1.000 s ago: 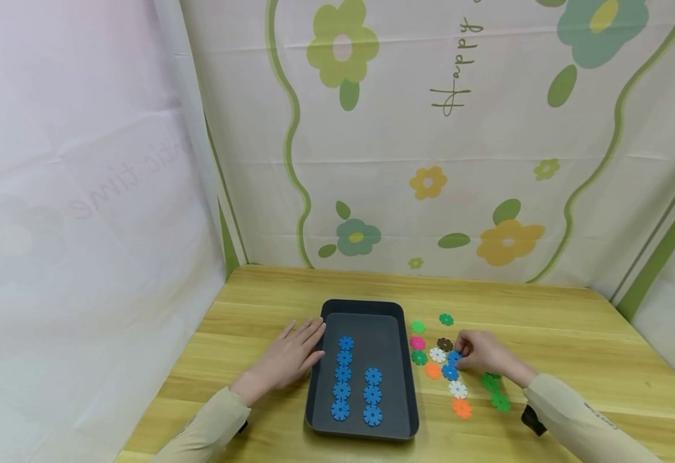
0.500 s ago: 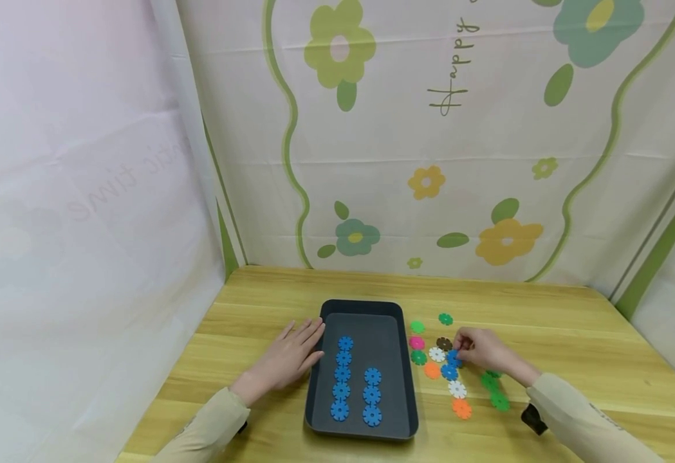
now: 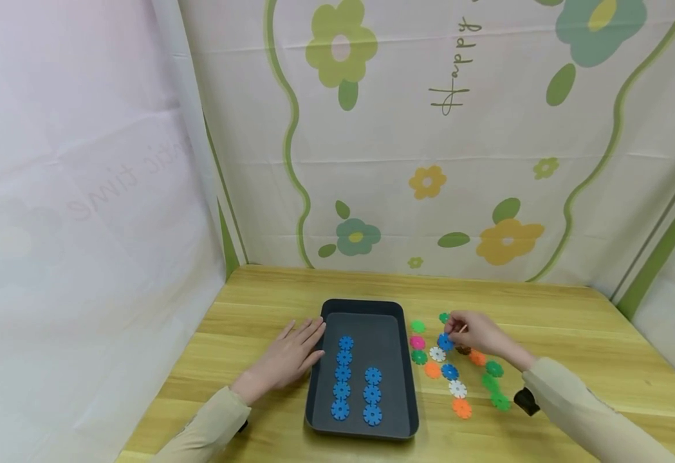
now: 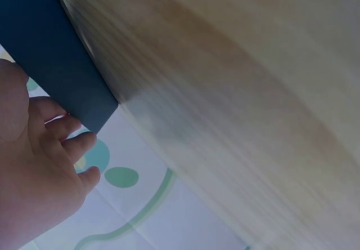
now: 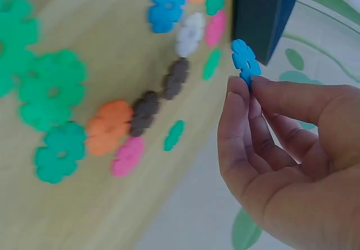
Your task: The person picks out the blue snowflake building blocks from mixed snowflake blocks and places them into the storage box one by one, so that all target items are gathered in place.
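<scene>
My right hand [image 3: 479,333] pinches a blue notched plastic disc [image 5: 244,57] between thumb and fingertips, held above the table to the right of a dark grey tray [image 3: 390,341]. Fingers extended, my left hand [image 3: 288,360] rests against the tray's left side. In the tray lie two columns of blue discs; the left column [image 3: 343,373] is longer than the right column [image 3: 372,394]. One more blue disc [image 3: 450,372] lies among the loose ones on the table. The left wrist view shows the left fingers touching the tray wall [image 4: 56,53].
Loose discs lie right of the tray: white [image 3: 458,389], orange [image 3: 461,408], pink [image 3: 417,343], brown [image 5: 176,78] and several green discs [image 3: 491,384]. The wooden table [image 3: 279,289] ends at a flower-printed curtain [image 3: 395,128] at the back.
My right hand has picked up the blue disc and moved it up and to the left, off the loose group. Brown and orange discs it covered now show. The left hand has stayed still.
</scene>
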